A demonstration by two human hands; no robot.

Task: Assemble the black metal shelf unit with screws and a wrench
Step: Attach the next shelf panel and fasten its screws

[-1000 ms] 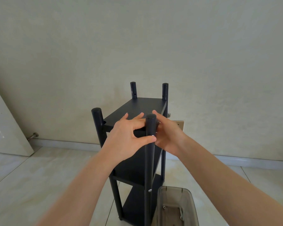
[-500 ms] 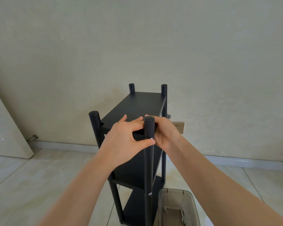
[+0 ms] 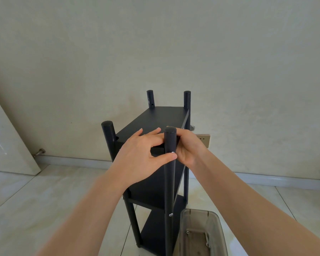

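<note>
- Shelf unit, black, stands upright on the tiled floor near the wall, its four posts rising above the top shelf
- Left hand curls at the near right post, thumb tip pressing a small silver screw on the post, fingers over the shelf edge
- Right hand wraps the same post from the other side, fingers curled behind it
- Clear plastic bin sits on the floor just beside the unit
</note>
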